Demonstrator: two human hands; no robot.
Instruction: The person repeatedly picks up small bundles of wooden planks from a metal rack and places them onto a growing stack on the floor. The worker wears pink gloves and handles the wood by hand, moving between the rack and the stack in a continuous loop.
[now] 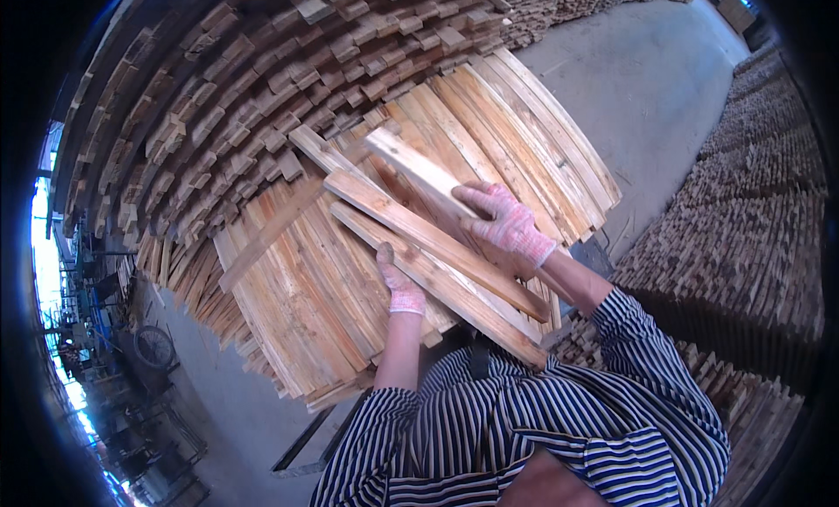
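Note:
My right hand (504, 220), in a pink and white knit glove, is closed around a pale wooden slat (411, 163). Its far end points up and to the left. My left hand (401, 282), gloved alike, grips the edge of a brown wooden slat (441, 287), thumb on top and fingers hidden below. Another slat (428, 236) lies beside that one, between my two hands, at nearly the same slant. Beneath them spreads a layer of slats (301, 288) laid side by side, with more slats (516, 140) in the right part of the layer.
A tall stack of boards (262, 96) rises at the far side, end faces outward. A loose slat (271, 232) lies across the layer at left. More stacked wood (743, 236) lines the right. A wheel (155, 346) and metal frames stand at the left on grey floor (223, 411).

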